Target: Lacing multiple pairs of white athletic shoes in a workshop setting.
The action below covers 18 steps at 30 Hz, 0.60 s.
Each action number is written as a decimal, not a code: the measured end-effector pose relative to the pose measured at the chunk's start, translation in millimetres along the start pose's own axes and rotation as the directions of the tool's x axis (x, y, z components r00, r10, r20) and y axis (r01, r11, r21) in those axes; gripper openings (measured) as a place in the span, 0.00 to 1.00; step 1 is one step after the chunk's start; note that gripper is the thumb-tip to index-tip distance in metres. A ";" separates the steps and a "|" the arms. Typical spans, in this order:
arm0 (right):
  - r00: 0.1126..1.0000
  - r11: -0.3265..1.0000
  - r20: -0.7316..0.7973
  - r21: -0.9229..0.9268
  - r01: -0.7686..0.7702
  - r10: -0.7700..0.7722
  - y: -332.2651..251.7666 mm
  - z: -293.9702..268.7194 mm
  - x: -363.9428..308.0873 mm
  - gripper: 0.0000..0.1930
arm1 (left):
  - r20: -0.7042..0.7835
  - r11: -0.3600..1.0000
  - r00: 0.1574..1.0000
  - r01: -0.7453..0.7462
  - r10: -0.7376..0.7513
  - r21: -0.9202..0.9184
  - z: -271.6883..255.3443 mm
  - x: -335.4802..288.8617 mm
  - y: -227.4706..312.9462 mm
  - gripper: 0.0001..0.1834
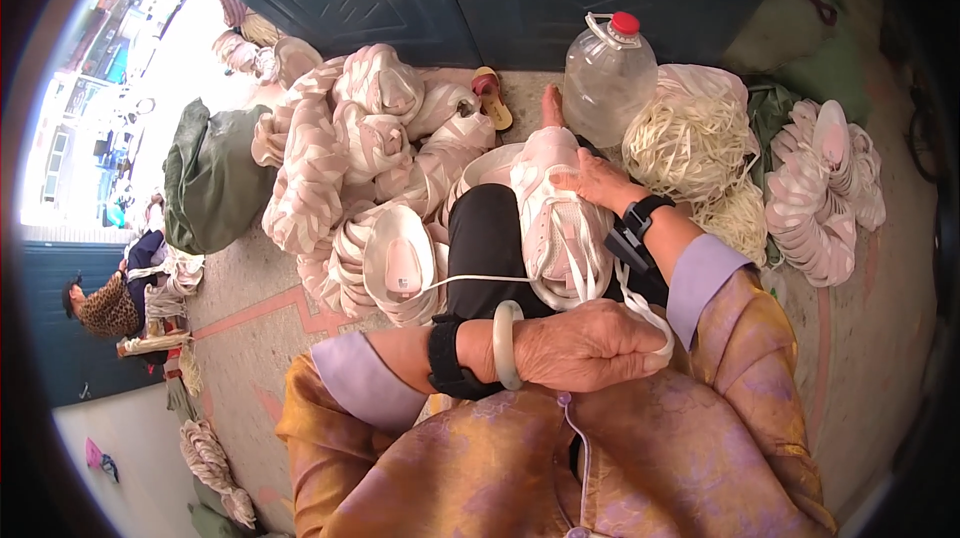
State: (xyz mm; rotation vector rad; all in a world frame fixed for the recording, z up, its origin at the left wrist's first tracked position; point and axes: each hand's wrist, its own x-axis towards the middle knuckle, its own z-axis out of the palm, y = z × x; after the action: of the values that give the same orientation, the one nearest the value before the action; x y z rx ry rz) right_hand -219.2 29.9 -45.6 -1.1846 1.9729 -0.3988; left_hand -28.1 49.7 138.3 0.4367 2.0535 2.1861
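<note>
Right hand (pixel 598 181) presses flat, fingers spread, on white shoe (pixel 562 223) resting on lap. Left hand (pixel 590 346) fist-closed around white lace (pixel 480 279). Best practice: pull lace taut, keep shoe pinned steady.

Doorstep shoe-making spot: heaped shoe uppers (pixel 340 138), laces (pixel 690 143)

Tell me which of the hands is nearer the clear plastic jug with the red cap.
Right. The right hand rests on the white shoe just below the clear plastic jug; the left hand is lower, pulling the lace.
</note>
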 end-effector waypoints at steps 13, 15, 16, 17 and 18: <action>0.630 0.716 -0.343 -0.283 0.638 -0.696 0.7 4.8 -105.6 0.03 | -0.180 0.913 0.951 -0.170 0.251 0.371 6.8 8.1 -1.1 0.09; 0.585 0.683 -0.354 -0.335 0.649 -0.730 1.4 22.1 -109.7 0.07 | -0.152 0.905 0.953 -0.187 0.261 0.382 7.6 9.1 1.9 0.08; 0.538 0.650 -0.367 -0.383 0.656 -0.759 1.2 28.5 -108.2 0.12 | -0.120 0.898 0.956 -0.201 0.267 0.392 8.3 9.2 2.7 0.08; 0.524 0.627 -0.345 -0.431 0.649 -0.779 6.0 35.2 -101.7 0.22 | -0.123 0.900 0.957 -0.197 0.263 0.388 10.9 10.2 2.3 0.07; 0.521 0.618 -0.332 -0.427 0.660 -0.786 0.2 38.3 -100.5 0.22 | -0.139 0.900 0.955 -0.191 0.263 0.392 14.2 8.5 -0.6 0.07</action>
State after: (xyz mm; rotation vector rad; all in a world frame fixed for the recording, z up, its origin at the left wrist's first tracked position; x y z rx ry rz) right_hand -164.6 120.0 -23.8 -2.2906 1.8454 -0.9967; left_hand -32.2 65.7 139.4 0.5490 2.6672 2.0126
